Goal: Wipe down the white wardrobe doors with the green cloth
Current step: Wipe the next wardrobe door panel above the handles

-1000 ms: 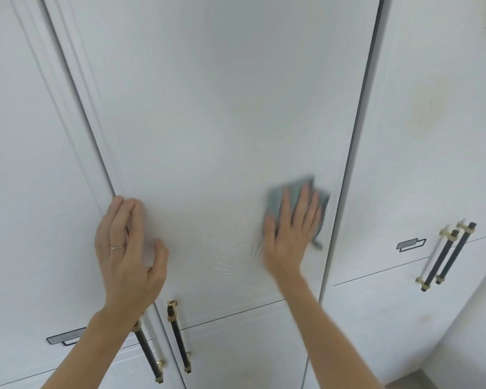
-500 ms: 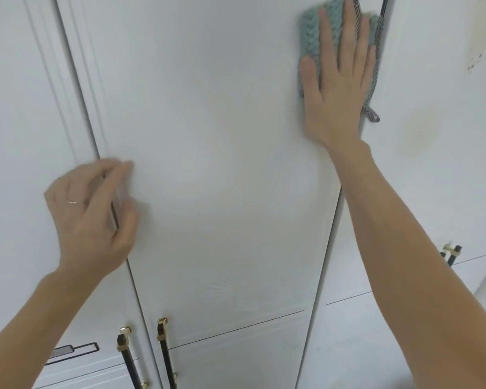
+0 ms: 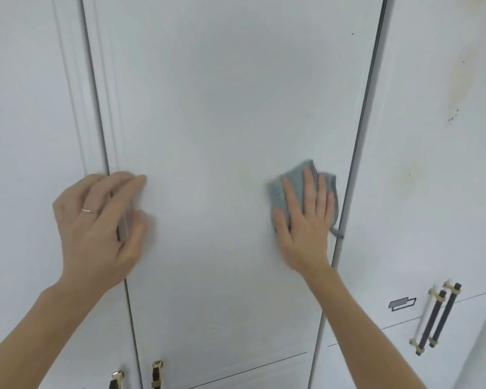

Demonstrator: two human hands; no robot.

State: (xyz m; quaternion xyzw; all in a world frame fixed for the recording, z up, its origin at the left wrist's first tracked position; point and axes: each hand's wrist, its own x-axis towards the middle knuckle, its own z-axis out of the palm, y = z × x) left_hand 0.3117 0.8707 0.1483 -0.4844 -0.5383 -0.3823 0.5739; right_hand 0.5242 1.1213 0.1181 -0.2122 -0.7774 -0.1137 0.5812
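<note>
Far left: a white door panel (image 3: 26, 136) with moulded edge; dark seam between it and the middle door.

Left hand (image 3: 96, 220), ring on one finger, sits across that seam. Fingers lie loosely bent, tips against the left edge of the middle door (image 3: 208, 108); it holds nothing and appears to brace the door. Blur around the fingertips, so exact contact is hard to read.

Below it, the gold-capped tops of two dark handles (image 3: 136, 377) show at the bottom edge.

Middle door: tall panel, long axis vertical, mostly bare white. Faint yellowish mark near centre, between the two hands.

Right hand (image 3: 306, 217) is pressed flat, fingers straight and spread, on the green cloth (image 3: 278, 192), pinning it to the door's right part, just beside the right seam. Cloth shows above and to the left of the fingers; a cord or loop hangs at its lower right.

Key relation: unwiped centre lies leftward of the cloth hand; the right hand alone carries the cloth, so strokes likely run up-down, then shift left.

Right door (image 3: 432, 220): brownish stains and dark specks upper area, apparently awaiting wiping. A dark handle pair (image 3: 435, 318) lower down, small grey tag (image 3: 401, 304) beside.
</note>
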